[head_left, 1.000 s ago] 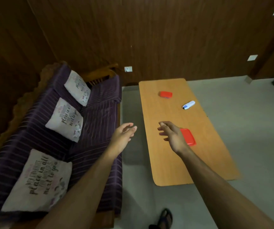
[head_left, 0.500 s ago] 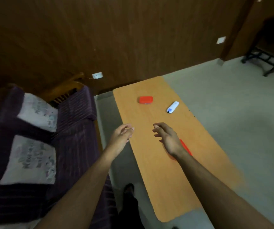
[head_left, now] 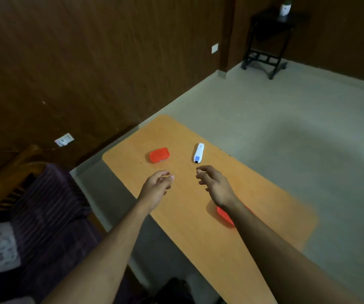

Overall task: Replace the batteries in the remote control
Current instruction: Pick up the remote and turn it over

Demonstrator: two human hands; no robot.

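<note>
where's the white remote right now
In the head view, the slim white remote control lies on the orange wooden table toward its far end, right of the small red plastic container, just beyond the right hand.

Empty hands (head_left: 158, 185) near white remote (head_left: 198, 152)

Dim, warm indoor light, soft motion blur, wide-angle bending at the edges, murky corners.

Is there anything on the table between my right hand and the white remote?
Nothing: in the head view, only bare table separates the right hand from the white remote.
</note>
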